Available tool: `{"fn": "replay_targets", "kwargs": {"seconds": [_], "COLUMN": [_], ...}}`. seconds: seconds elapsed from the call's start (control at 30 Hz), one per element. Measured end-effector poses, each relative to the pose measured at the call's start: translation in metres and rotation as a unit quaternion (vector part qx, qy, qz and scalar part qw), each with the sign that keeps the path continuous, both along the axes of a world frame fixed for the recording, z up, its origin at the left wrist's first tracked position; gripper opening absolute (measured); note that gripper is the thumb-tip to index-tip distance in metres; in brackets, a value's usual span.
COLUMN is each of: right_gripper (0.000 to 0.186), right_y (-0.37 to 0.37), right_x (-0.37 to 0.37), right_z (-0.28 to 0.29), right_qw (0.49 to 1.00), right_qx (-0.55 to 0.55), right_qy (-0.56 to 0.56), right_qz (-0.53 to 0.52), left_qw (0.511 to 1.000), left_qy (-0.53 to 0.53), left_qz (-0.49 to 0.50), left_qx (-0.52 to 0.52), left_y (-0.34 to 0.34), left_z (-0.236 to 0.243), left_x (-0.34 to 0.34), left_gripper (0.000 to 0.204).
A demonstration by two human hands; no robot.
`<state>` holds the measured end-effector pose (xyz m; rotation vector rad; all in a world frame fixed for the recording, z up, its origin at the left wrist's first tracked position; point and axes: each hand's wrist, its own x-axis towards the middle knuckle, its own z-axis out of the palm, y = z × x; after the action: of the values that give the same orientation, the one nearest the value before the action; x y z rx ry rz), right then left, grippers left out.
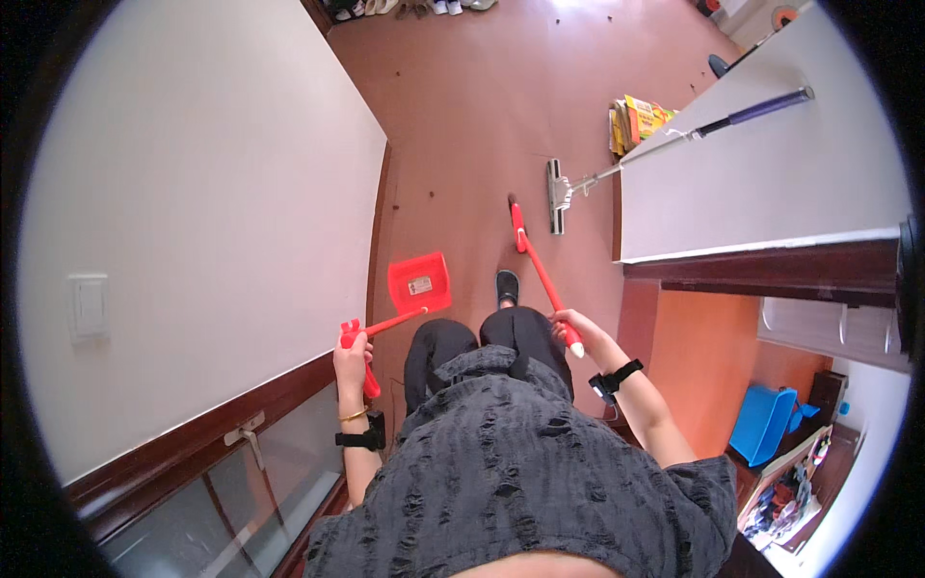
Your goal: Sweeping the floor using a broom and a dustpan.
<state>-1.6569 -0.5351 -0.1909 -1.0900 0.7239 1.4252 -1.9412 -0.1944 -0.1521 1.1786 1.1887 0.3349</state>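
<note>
My left hand (pixel 351 360) is closed around the handle of a red dustpan (pixel 436 273), whose pan is held low over the reddish-brown floor, left of my legs. In my right hand (pixel 578 330) is the upper end of a red broom (pixel 544 275) with a pale tip. The broom reaches down and forward, its head (pixel 517 217) at the floor just ahead of my dark shoe (pixel 507 286). Several small dark bits (pixel 432 195) lie scattered on the floor beyond the dustpan and farther off. Dustpan and broom are apart from each other.
Right of the broom, a metal mop (pixel 556 197) leans on a white wall corner. Behind it stands a yellow and brown stack (pixel 636 120). A white wall (pixel 222 193) with a switch closes the left side. Shoes (pixel 385 6) line the far edge; a blue basket (pixel 761 424) sits at right.
</note>
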Motion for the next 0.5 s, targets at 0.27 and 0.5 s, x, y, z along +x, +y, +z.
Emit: {"fn": "replay_targets", "kwargs": {"seconds": [0.27, 0.5], "right_gripper": [0.016, 0.023], "right_y": [0.052, 0.124], "right_x": [0.118, 0.143], "right_z": [0.001, 0.013], "right_qw": [0.972, 0.983], "right_qx": [0.105, 0.036], "right_qy": [0.201, -0.03], "right_qz": [-0.059, 0.176], "left_qw": [0.999, 0.996], "left_qy": [0.042, 0.084], "left_qz": [-0.005, -0.024], "left_qx": [0.014, 0.021], "left_y": [0.015, 0.041], "left_z": [0.001, -0.014], "left_x": [0.068, 0.104], "left_gripper": [0.016, 0.029]}}
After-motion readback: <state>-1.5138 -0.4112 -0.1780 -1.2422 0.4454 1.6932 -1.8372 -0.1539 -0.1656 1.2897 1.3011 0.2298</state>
